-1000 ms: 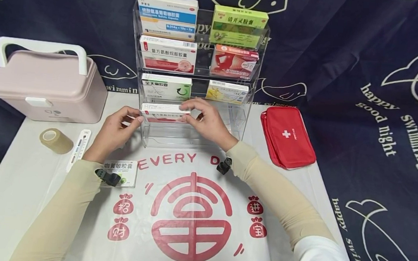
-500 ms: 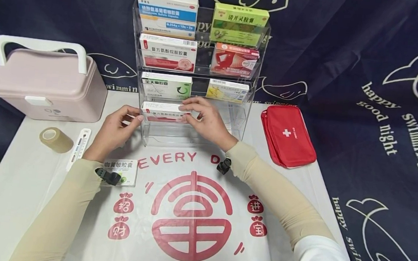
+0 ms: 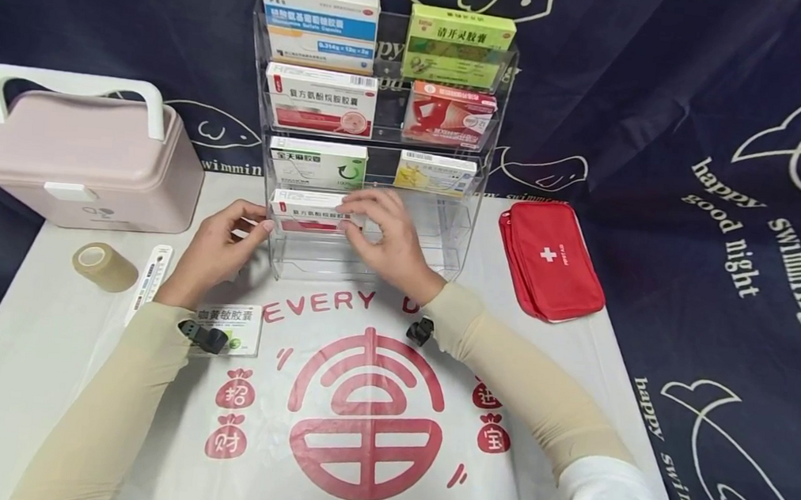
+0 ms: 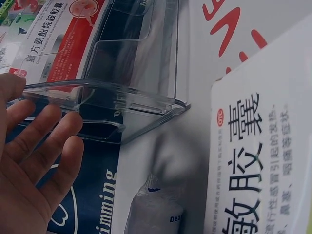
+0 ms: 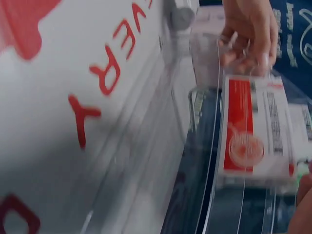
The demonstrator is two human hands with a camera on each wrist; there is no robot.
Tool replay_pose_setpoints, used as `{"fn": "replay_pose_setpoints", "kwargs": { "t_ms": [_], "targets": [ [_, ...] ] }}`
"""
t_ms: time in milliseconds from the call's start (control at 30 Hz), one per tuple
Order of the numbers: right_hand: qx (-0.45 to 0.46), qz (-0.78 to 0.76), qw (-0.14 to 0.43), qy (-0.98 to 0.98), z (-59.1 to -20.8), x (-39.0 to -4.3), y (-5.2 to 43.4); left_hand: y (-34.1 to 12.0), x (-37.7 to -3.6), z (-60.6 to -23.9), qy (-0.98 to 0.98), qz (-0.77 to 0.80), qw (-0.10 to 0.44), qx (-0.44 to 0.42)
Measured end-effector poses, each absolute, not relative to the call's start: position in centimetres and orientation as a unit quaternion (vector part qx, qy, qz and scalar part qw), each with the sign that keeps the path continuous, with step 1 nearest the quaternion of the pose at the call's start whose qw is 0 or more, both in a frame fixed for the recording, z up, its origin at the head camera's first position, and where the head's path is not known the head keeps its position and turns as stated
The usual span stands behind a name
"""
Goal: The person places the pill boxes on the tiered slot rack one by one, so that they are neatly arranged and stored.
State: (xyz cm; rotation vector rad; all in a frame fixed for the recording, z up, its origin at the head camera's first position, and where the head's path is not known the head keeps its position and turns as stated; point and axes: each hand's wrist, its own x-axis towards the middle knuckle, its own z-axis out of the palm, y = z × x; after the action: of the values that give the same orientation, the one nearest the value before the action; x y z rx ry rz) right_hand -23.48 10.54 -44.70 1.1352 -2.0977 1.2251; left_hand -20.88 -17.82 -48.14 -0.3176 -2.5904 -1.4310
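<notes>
A white and red medicine box (image 3: 311,214) stands in the left of the lowest tier of a clear acrylic rack (image 3: 400,258). My right hand (image 3: 390,237) is at its right end, thumb and index finger apart, overlapping the box in the head view. The right wrist view shows only a bit of that hand beside the box (image 5: 258,126). My left hand (image 3: 223,238) touches the rack's left side edge with its thumb; its other fingers (image 4: 63,165) are spread loosely beside the clear wall. Several medicine boxes, including a green one (image 3: 459,47), fill the higher tiers.
A pink case (image 3: 86,163) with a white handle stands at the left. Nearby lie a tan bandage roll (image 3: 106,268), a thermometer (image 3: 150,284) and a white medicine box (image 3: 232,329) partly under my left wrist. A red first-aid pouch (image 3: 553,262) lies right of the rack.
My right hand has shifted slightly left, and its fingers stand farther over the box's front. The box's lettering shows a little higher. My left hand stays at the rack's edge.
</notes>
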Motion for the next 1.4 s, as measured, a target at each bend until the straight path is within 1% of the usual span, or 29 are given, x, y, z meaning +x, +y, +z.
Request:
{"fn": "replay_pose_setpoints", "kwargs": {
  "t_ms": [67,133,233,333,400,433,567,800,900,1067,1233,1400],
  "targets": [
    [0.436,0.454,0.204,-0.750,-45.0,-22.7,9.9,-17.9,-20.9,-48.0,-0.868,-0.478,0.081,-0.105],
    [0.455,0.456,0.152,-0.749,-45.4,-21.9,9.1,-17.9,-20.9,-47.9,-0.869,-0.477,0.080,-0.107],
    [0.458,0.435,0.032,-0.775,-46.0,-20.4,7.8,-18.0,-20.9,-47.9,-0.869,-0.475,0.077,-0.113],
    [0.441,0.376,-0.094,-0.810,-46.8,-19.2,6.3,-18.0,-21.0,-47.8,-0.869,-0.474,0.076,-0.119],
    [0.430,0.330,-0.149,-0.827,-47.4,-18.6,5.3,-18.0,-21.0,-47.9,-0.870,-0.472,0.077,-0.121],
    [0.427,0.308,-0.165,-0.834,-47.6,-18.4,4.8,-18.0,-21.0,-47.8,-0.870,-0.471,0.078,-0.124],
    [0.417,0.261,-0.178,-0.852,-48.6,-18.1,3.4,-18.1,-21.1,-47.7,-0.873,-0.464,0.079,-0.124],
    [0.399,0.249,-0.175,-0.865,-50.2,-18.1,2.0,-18.2,-21.3,-47.7,-0.874,-0.463,0.082,-0.125],
    [0.390,0.236,-0.171,-0.874,-50.5,-17.6,1.4,-18.1,-21.2,-47.8,-0.871,-0.465,0.085,-0.132],
    [0.377,0.202,-0.146,-0.892,-50.8,-16.7,0.6,-18.0,-21.1,-47.9,-0.870,-0.466,0.085,-0.136],
    [0.371,0.194,-0.140,-0.897,-51.1,-16.7,0.8,-18.0,-21.0,-47.9,-0.868,-0.470,0.087,-0.134],
    [0.369,0.233,-0.142,-0.888,-51.0,-17.3,2.1,-18.0,-21.1,-47.8,-0.868,-0.472,0.084,-0.128]
  ]
}}
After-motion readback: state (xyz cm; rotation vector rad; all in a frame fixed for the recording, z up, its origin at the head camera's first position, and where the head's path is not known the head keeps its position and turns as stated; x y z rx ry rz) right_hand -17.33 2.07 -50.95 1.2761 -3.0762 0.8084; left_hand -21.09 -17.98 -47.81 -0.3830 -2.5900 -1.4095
